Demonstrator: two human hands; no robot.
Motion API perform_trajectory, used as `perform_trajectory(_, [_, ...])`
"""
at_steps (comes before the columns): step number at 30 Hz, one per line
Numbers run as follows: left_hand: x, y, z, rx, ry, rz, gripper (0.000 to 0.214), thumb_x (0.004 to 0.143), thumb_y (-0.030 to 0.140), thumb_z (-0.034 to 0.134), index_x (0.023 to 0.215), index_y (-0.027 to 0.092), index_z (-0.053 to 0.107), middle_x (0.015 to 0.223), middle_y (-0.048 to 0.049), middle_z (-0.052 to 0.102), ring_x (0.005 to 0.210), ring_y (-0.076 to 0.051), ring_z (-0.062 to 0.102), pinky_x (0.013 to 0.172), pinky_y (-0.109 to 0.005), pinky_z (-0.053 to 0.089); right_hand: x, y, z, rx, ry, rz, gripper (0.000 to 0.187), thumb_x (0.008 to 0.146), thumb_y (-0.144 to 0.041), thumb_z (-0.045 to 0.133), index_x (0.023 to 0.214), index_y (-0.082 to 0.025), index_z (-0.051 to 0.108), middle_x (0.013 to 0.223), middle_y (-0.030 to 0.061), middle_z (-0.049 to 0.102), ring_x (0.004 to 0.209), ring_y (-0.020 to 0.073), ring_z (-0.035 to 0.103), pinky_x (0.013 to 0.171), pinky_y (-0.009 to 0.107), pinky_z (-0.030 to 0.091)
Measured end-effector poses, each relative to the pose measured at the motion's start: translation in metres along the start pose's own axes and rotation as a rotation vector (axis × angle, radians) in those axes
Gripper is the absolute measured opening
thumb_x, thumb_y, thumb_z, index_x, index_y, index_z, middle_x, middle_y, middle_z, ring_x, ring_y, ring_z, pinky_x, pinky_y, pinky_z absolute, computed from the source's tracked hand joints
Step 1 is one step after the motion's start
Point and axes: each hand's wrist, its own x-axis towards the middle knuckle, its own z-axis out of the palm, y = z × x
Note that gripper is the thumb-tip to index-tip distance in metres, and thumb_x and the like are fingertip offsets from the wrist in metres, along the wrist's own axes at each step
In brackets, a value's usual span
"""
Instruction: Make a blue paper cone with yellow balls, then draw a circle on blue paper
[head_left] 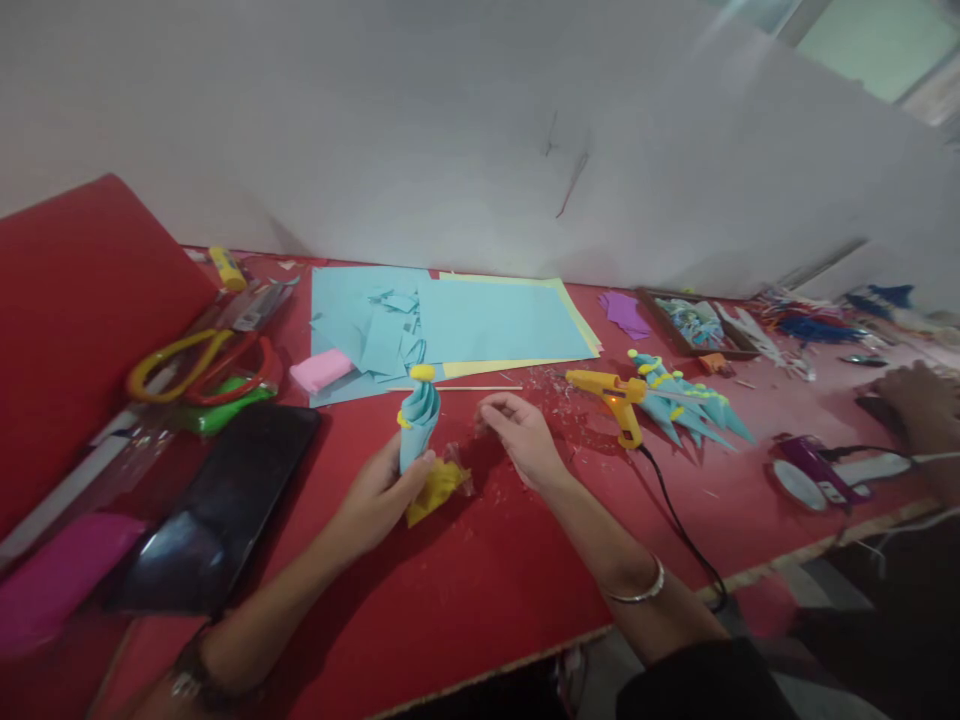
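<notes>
My left hand (388, 492) is closed around a light-blue paper cone (418, 428), held upright above the red table. A yellow ball tops the cone, and another small yellow bit sits on its left side. Just right of that hand, a yellow lump of clay (437, 487) lies with a clear wrapper; the hand partly covers it. To the right, my right hand (523, 437) hovers apart from the cone. Its thumb and fingertips are pressed together, and whatever they may pinch is too small to make out. A thin stick (480, 388) lies behind the hands.
A yellow glue gun (619, 398) with a black cord stands right, beside several finished blue cones (686, 400). Blue sheets (502, 318) and a pink pack (322, 371) lie behind. Scissors (202, 365) and a black tablet-like slab (221, 510) are left. Another person's hand (919, 400) is far right.
</notes>
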Motion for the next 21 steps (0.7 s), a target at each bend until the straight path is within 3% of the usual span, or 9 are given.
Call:
perform_trajectory(5, [-0.0004,0.0005,-0.0003,0.004,-0.008,-0.014,0.024,0.078,0.042,0.038,0.068,0.020,0.040,0.055,0.0054,0.039,0.050,-0.010,0.038,0.048,-0.023,0.034,0.0004,0.0008,0.0004,0.014,-0.029,0.027,0.024,0.062,-0.038,0.068,0.078,-0.020,0.064,0.072,0.0011,0.066,0.070,0.0137,0.061,0.072,0.031,0.049])
perform_trajectory(9, [-0.0006,0.0012,-0.0005,0.018,0.002,-0.018,0.023,0.078,0.042,0.039,0.068,0.021,0.040,0.055,0.0053,0.039,0.050,-0.010,0.038,0.048,-0.023,0.034,0.0007,0.0005,-0.0001,0.058,0.002,0.025,0.028,0.068,-0.047,0.062,0.072,-0.019,0.064,0.066,0.0011,0.064,0.062,0.0126,0.059,0.066,0.029,0.048])
perform_trajectory(16, [-0.0002,0.0000,-0.0006,0.015,0.006,0.013,0.022,0.078,0.040,0.039,0.071,0.020,0.044,0.056,0.0047,0.041,0.050,-0.010,0.038,0.047,-0.023,0.033,0.0001,-0.0010,-0.0012,0.008,0.070,-0.045,0.024,0.063,-0.033,0.068,0.084,-0.021,0.068,0.076,0.0008,0.066,0.067,0.0114,0.059,0.072,0.029,0.049])
perform_trajectory(21, [-0.0009,-0.0012,-0.0003,0.047,0.010,0.011,0.022,0.078,0.040,0.041,0.070,0.019,0.045,0.059,0.0034,0.045,0.051,-0.011,0.040,0.048,-0.023,0.034,-0.0017,-0.0026,-0.0010,-0.038,0.057,-0.119,0.022,0.076,-0.037,0.057,0.087,-0.021,0.067,0.071,0.0008,0.063,0.063,0.0110,0.057,0.067,0.029,0.049])
